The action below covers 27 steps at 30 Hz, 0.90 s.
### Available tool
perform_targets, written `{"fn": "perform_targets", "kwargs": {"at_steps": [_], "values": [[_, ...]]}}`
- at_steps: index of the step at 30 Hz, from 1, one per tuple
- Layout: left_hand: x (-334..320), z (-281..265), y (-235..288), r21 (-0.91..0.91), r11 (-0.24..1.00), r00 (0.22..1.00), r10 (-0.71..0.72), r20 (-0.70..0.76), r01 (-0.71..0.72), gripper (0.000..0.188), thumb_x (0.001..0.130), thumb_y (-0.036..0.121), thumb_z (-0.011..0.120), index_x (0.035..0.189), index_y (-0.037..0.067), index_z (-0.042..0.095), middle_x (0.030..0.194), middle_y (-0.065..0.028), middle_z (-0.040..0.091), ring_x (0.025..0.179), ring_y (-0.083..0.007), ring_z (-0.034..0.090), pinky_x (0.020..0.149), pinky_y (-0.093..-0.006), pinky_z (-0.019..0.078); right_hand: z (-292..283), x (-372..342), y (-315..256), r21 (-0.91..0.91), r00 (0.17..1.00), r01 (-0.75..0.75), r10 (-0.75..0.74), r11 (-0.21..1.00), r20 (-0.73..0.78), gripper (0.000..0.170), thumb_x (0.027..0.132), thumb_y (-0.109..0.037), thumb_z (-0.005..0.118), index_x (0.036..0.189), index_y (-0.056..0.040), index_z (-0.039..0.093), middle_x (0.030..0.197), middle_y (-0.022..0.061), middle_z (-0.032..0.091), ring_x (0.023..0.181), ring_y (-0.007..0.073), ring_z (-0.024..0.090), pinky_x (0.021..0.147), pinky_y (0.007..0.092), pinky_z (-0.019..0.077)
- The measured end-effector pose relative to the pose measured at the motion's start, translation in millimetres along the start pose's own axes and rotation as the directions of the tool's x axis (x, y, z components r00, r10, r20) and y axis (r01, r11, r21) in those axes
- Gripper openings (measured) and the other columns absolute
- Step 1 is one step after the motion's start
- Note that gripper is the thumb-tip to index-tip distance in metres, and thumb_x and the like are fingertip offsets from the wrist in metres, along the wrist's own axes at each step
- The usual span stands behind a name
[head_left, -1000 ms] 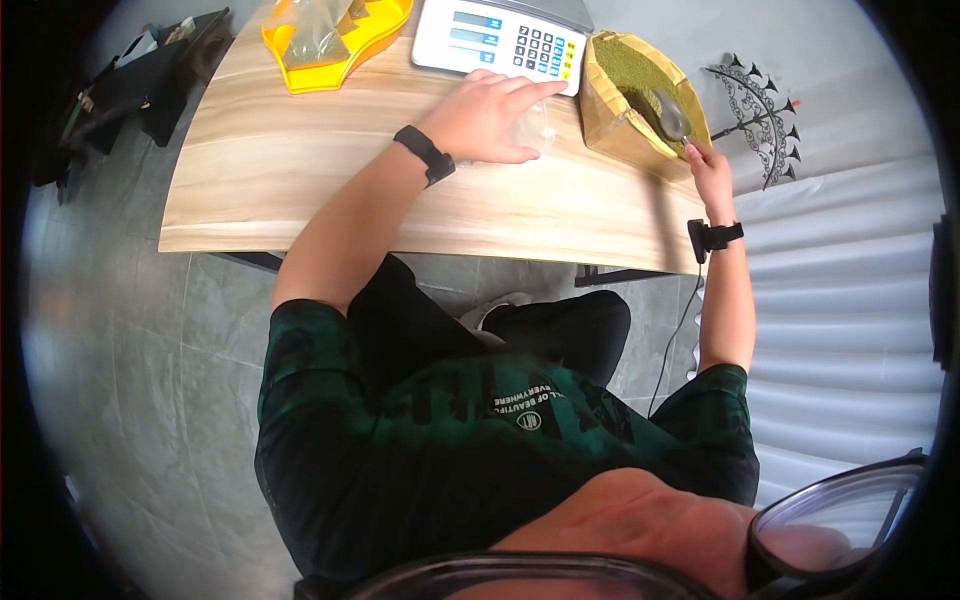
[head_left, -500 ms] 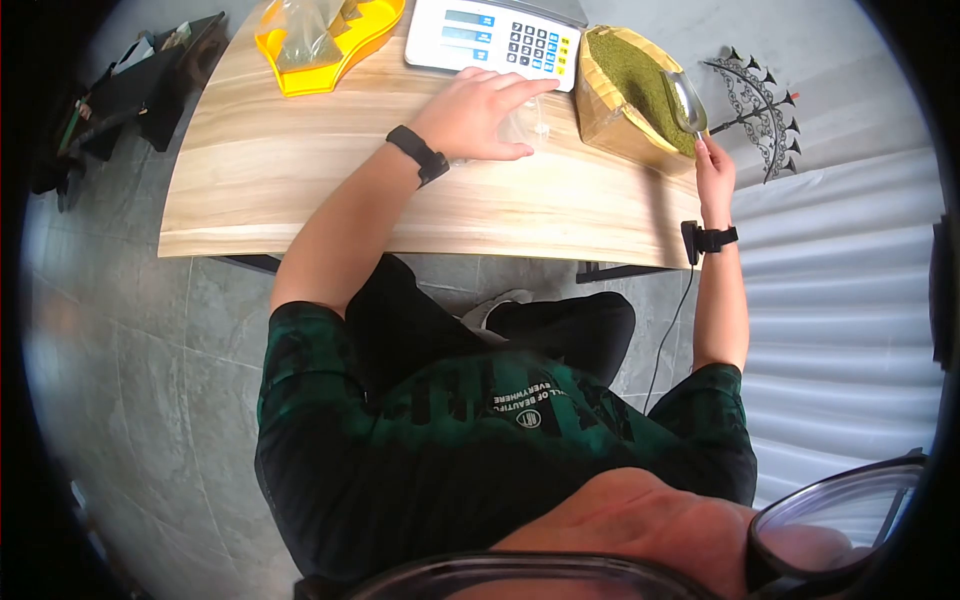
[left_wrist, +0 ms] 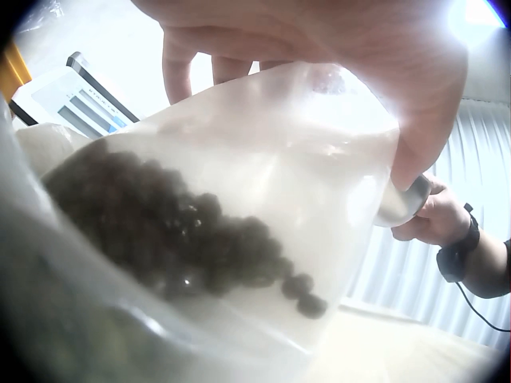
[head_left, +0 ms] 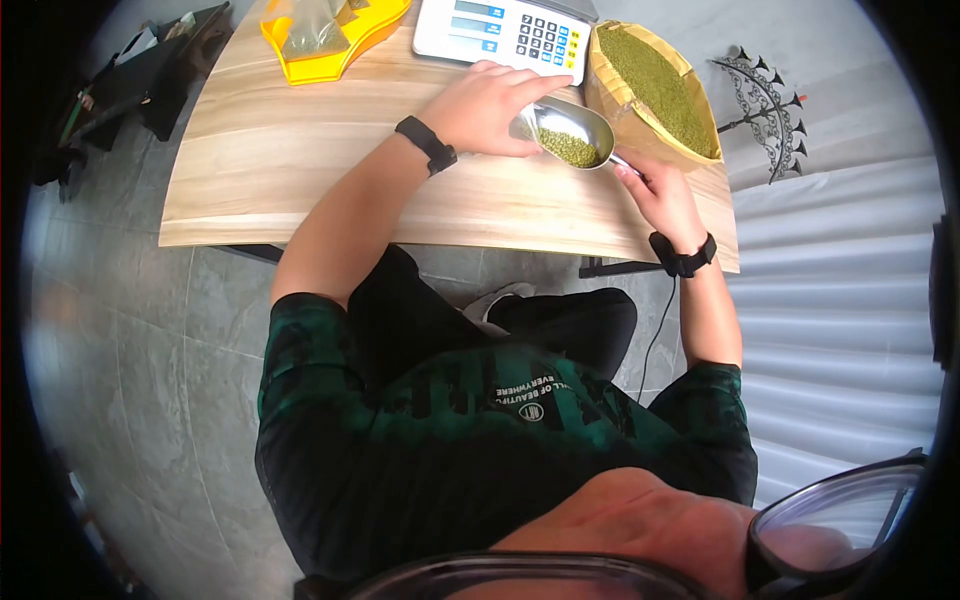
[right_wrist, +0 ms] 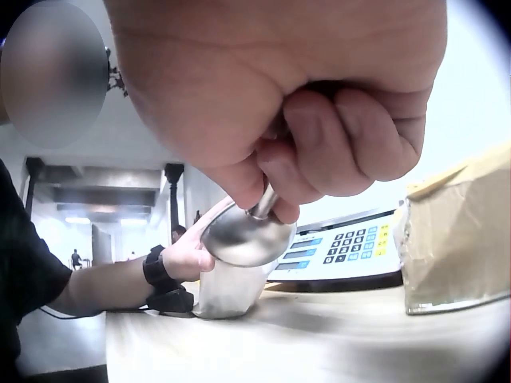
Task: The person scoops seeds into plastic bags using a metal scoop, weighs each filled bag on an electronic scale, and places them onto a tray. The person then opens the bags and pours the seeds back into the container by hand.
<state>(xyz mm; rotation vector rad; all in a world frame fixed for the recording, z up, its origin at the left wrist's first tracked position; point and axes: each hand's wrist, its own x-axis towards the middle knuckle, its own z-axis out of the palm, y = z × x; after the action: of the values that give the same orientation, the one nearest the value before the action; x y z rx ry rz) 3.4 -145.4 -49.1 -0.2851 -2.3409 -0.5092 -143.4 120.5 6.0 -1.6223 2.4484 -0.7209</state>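
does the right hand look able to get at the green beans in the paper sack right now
Probably yes: the right hand is close to the paper sack, whose top is open, nothing covering the green beans. The metal scoop it grips is already loaded, though.

I had the scale (head_left: 500, 40) on my feed at the back of the table (head_left: 330, 180), the tray (head_left: 318, 73) to its left with a tray bag (head_left: 318, 38) inside, and the sack (head_left: 622, 128) just to its right, beans (head_left: 662, 88) in it. Before the scale was the near bag (left_wrist: 263, 155), under the left hand (head_left: 480, 110), also with beans inside. The scoop (head_left: 582, 118), bearing beans, was between left hand and right hand (head_left: 663, 198), in front of the sack
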Motion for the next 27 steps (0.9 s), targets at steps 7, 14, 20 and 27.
{"fn": "perform_targets", "kwargs": {"at_steps": [7,14,20,27], "values": [[0,0,1,0.048,0.999,0.999,0.004,0.046,-0.006,0.085,0.069,0.04,0.077,0.144,0.017,0.044,0.107,-0.0079,0.064,0.103,-0.0261,0.061,0.095,-0.0411,0.0394,-36,41,-44,-0.417,0.944,0.326,-0.269,0.849,0.189,0.023,0.09,-0.024,0.062,0.107,-0.0094,0.07,0.078,0.0173,0.066,0.072,0.036,0.064,0.063,0.045,0.0503],[0,1,2,0.064,0.997,0.999,0.034,0.02,-0.035,0.084,0.069,0.038,0.076,0.144,0.017,0.043,0.107,-0.0068,0.065,0.102,-0.0254,0.061,0.095,-0.041,0.0399,-45,48,-67,-0.48,0.907,0.419,-0.327,0.771,0.265,0.021,0.089,-0.023,0.062,0.104,-0.01,0.07,0.075,0.0167,0.066,0.07,0.0365,0.064,0.062,0.0462,0.0498],[0,-11,4,0.015,0.99,0.976,-0.139,0.169,0.138,0.082,0.07,0.032,0.075,0.144,0.016,0.044,0.123,-0.0102,0.062,0.115,-0.0282,0.057,0.102,-0.0417,0.0361,-92,25,7,-0.149,0.984,0.148,-0.13,0.978,0.125,0.028,0.094,-0.017,0.061,0.117,-0.0013,0.066,0.094,0.0203,0.07,0.084,0.0272,0.069,0.076,0.0347,0.0515],[-3,6,-5,0.006,0.999,0.995,-0.041,0.096,0.04,0.077,0.07,0.031,0.075,0.141,0.016,0.049,0.121,-0.0091,0.062,0.114,-0.0279,0.056,0.103,-0.0415,0.0368,-142,23,99,-0.359,0.966,-0.219,0.253,0.907,0.051,0.031,0.093,-0.018,0.062,0.114,0.0041,0.065,0.098,0.022,0.07,0.088,0.0296,0.068,0.08,0.0351,0.0504]]}}
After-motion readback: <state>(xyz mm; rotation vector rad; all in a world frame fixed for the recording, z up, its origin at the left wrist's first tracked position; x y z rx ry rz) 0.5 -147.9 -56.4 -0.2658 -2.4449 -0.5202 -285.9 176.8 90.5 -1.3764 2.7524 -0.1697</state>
